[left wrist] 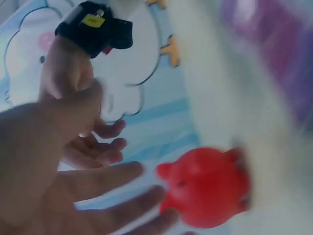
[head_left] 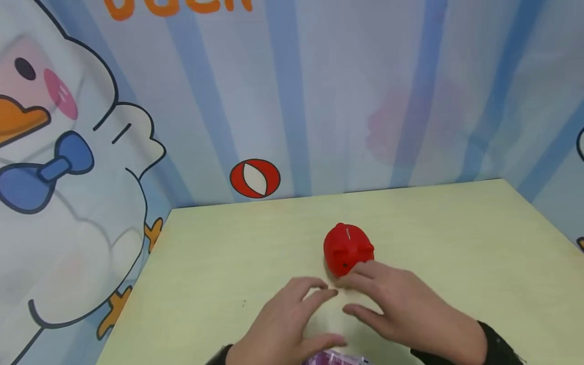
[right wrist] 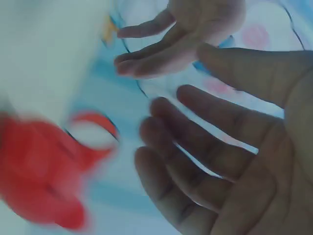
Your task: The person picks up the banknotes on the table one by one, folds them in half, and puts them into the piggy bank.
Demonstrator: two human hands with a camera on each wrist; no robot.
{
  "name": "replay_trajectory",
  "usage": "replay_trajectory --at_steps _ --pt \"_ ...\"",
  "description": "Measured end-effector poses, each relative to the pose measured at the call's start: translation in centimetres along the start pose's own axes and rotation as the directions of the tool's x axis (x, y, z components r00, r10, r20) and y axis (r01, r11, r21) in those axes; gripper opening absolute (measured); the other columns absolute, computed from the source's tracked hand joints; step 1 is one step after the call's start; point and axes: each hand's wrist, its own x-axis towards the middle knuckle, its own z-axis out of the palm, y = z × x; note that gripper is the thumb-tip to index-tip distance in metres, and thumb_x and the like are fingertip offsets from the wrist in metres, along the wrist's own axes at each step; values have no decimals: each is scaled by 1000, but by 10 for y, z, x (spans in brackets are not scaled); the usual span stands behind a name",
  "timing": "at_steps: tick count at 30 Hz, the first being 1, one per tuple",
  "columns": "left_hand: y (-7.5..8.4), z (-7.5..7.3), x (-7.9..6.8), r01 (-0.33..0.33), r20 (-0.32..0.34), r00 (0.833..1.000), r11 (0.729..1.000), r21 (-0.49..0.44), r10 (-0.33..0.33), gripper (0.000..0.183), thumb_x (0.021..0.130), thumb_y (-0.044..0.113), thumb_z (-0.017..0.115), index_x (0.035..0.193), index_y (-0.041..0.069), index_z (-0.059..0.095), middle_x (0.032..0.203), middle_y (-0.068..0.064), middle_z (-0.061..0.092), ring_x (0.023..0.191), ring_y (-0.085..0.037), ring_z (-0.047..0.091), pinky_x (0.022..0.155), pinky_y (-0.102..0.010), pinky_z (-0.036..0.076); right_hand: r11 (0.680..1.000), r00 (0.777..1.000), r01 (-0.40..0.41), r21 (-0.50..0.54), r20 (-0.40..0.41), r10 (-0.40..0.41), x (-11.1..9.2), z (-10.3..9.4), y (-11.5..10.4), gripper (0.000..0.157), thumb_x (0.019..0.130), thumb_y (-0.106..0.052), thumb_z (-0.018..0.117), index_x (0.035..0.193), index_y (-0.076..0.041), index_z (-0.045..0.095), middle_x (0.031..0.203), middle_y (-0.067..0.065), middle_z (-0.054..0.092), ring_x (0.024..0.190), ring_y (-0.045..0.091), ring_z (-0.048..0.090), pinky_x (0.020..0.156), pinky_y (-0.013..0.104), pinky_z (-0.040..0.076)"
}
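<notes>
A red piggy bank [head_left: 349, 246] with a coin slot on top stands on the pale yellow table [head_left: 237, 253], its snout side toward the hands. My left hand [head_left: 292, 317] hovers over the table in front of it, fingers loosely bent and holding nothing. Close by, my right hand [head_left: 397, 299] is raised beside the piggy bank; its fingertips overlap the bank's lower edge in the head view, but in the right wrist view the fingers stand apart from it. At the bottom edge lies a purple, shiny packet-like thing [head_left: 335, 358], mostly cut off.
Behind the table stands a blue-striped backdrop [head_left: 328, 101] with a printed white duck [head_left: 82, 253] at the left and a red-and-white ball print [head_left: 255, 178]. The table's back edge meets this backdrop.
</notes>
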Motion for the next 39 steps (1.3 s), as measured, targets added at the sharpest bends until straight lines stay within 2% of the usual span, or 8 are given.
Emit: replay_trajectory --at_steps 5,11,15,19,24,30,34,39 --pt "-15 45 -21 -27 285 958 987 157 -19 78 86 77 40 145 27 43 146 3 43 131 -20 44 96 -39 51 990 959 -55 130 282 17 -26 47 6 60 88 -64 56 129 -21 59 114 -8 59 100 8 56 76 25 55" --pt "-20 66 -27 -70 243 970 967 246 8 82 85 82 21 142 28 46 134 6 49 122 -20 48 89 -39 52 995 954 -9 97 300 -21 -51 97 19 69 88 -68 51 134 -16 54 112 -5 54 94 8 50 70 20 51" --pt "-18 66 -24 -57 236 972 964 259 -6 81 84 83 30 139 27 50 124 7 53 114 -18 50 86 -36 52 999 969 35 7 246 -36 -57 110 18 67 90 -69 46 132 -17 57 108 -6 55 87 6 48 69 19 48" --pt "-21 66 -15 -75 203 979 957 280 17 77 82 78 49 135 22 54 117 6 54 106 -15 51 80 -30 51 998 950 -64 20 307 54 -52 101 19 80 82 -77 49 131 -15 58 108 -7 55 90 7 49 75 25 51" --pt "-25 63 -3 -28 141 990 981 194 1 72 74 60 76 129 17 59 114 6 53 98 -9 49 77 -24 47 951 899 -287 114 375 226 -42 83 25 86 66 -72 73 131 -18 58 111 -8 57 97 10 54 82 35 56" --pt "-25 59 2 120 112 987 993 -11 -118 77 67 62 79 131 26 55 124 7 50 106 -10 49 89 -30 51 855 849 -460 237 400 346 -39 72 30 85 62 -60 83 135 -24 56 119 -7 56 106 17 55 83 42 57" --pt "-27 59 2 143 127 983 984 -105 -130 75 66 61 80 128 28 53 124 10 49 106 -8 47 89 -28 52 834 860 -458 307 391 328 -40 72 33 80 63 -61 82 132 -29 56 118 -11 56 105 14 54 83 35 57" --pt "-29 59 3 168 161 978 961 -222 -134 72 62 57 85 120 30 52 110 14 50 99 -4 45 85 -23 50 868 914 -372 330 294 280 -41 75 37 56 72 -56 78 119 -30 63 106 -19 60 94 4 56 80 25 54"
